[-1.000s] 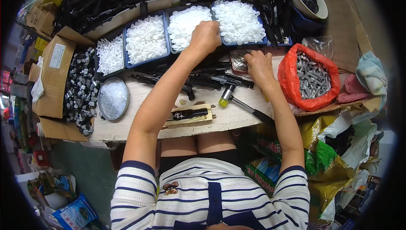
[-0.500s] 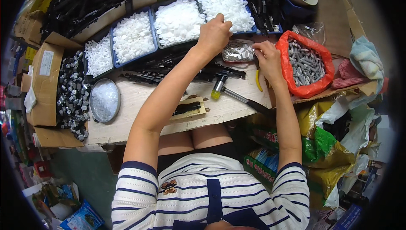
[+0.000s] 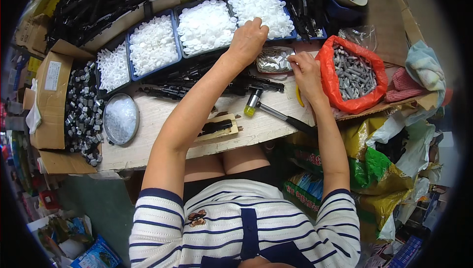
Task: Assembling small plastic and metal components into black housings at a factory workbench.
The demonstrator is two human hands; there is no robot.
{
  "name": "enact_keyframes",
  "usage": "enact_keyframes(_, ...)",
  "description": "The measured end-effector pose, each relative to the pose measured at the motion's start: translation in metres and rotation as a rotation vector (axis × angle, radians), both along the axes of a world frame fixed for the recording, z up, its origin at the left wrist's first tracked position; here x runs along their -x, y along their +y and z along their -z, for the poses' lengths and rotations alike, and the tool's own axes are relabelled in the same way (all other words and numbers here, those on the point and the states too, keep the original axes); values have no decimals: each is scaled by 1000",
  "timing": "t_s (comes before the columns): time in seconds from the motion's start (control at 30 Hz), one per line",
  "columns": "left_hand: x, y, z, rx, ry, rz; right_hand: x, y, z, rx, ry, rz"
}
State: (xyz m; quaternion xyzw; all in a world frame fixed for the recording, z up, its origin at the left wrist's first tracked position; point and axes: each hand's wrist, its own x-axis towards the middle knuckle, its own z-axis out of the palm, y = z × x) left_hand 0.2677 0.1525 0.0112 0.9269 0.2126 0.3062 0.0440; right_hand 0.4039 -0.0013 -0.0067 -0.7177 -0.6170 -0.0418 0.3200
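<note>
My left hand (image 3: 248, 41) reaches over the near edge of a blue bin of white plastic caps (image 3: 263, 12). Its fingers are bent together, and whatever they hold is hidden. My right hand (image 3: 308, 73) is at the right end of a small tray of flat silvery metal pieces (image 3: 274, 60). Thumb and fingertips are pinched there; I cannot make out anything between them. Below the hands lie a hammer (image 3: 276, 111) with a yellow face and a pale block-shaped holder (image 3: 233, 126) with a black part in it. A yellow curved handle (image 3: 299, 95) shows beside my right wrist.
More bins of white plastic parts (image 3: 153, 46) line the back. Black parts (image 3: 172, 91) lie before them. At left are a round dish of clear pieces (image 3: 121, 119) and a carton (image 3: 51, 105) beside metal nuts (image 3: 81, 110). A red bag (image 3: 327, 83) of grey pins stands right.
My right hand has shifted slightly left and down at the tray's end, its fingertips closer to the metal pieces. My left hand stays over the caps with its fingers still bent.
</note>
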Motion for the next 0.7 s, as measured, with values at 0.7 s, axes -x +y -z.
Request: enact_keyframes(0.7, 26, 3, -36, 1026, -528, 79, 23, 51, 14, 216, -407, 199)
